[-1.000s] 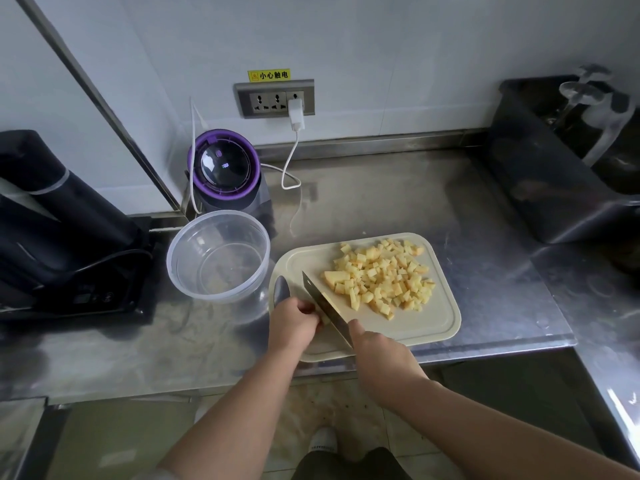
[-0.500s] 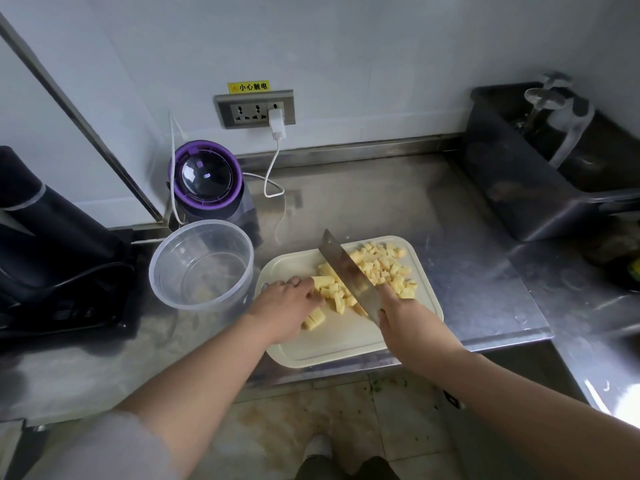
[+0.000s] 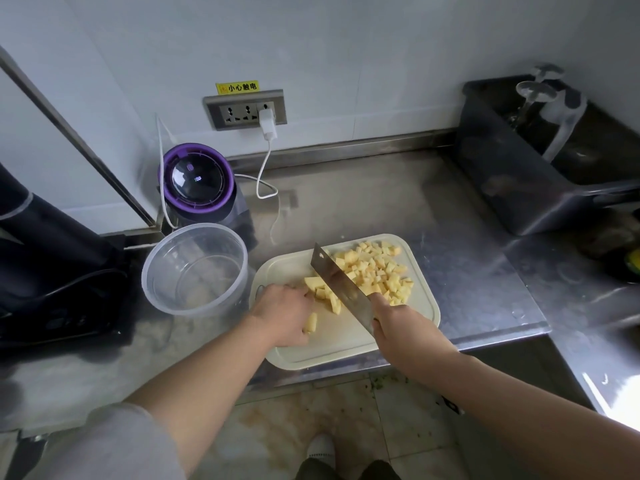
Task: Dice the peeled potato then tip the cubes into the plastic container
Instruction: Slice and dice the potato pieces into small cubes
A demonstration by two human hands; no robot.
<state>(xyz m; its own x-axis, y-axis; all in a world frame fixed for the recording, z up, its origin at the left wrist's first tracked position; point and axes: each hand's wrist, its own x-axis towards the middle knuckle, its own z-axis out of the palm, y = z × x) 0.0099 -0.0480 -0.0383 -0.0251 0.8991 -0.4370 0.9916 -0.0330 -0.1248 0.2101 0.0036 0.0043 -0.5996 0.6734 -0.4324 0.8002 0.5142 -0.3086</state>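
Dicing potato on a cutting board point(image 3: 332, 351) at the counter's near edge.
Right hand point(image 3: 403, 329) clenched around the hidden cleaver point(image 3: 341, 289) handle; left hand point(image 3: 284, 315), fingers curled together, partly covers loose potato cubes point(image 3: 375, 271) mid-board; empty plastic container point(image 3: 195, 268) just beside the board's left edge.

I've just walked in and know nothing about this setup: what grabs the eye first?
The yellow potato cubes heaped on the pale cutting board at the counter's front edge. The right hand holds a cleaver across the pile while the left hand rests on the cubes. The clear plastic container stands left of the board.
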